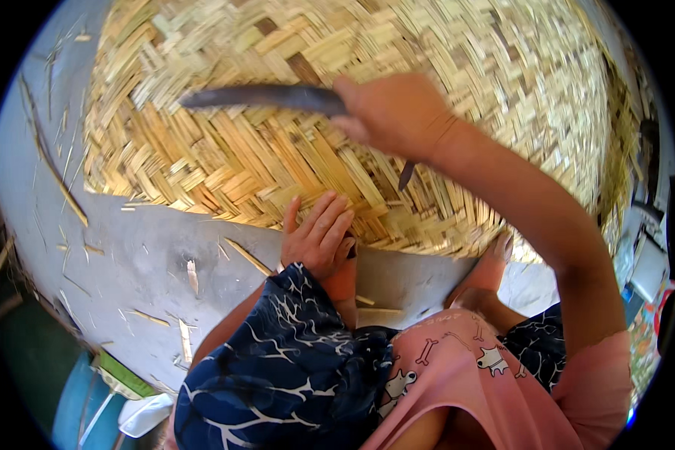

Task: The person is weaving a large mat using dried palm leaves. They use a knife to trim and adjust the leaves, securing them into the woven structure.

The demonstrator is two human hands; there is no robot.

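Note:
A large woven mat (270, 150) of pale yellow split strips, likely bamboo, lies on the floor before me. My right hand (390, 116) is closed round a dark curved knife (266, 96) held over the mat, its blade pointing left. A dark pointed end (406, 176), which looks like the knife's other end, shows below that hand. Hand and knife are slightly blurred. At the mat's near edge, my left hand (321, 236) rests with fingers stretched out, beside my foot. It holds nothing that I can see.
Loose strips and splinters (186, 341) lie about the grey floor (127, 262), a long thin stick (52, 161) among them at the left. A blue container (79, 397) and a white plastic thing (144, 414) stand at the lower left. My other foot (487, 270) touches the mat's near edge.

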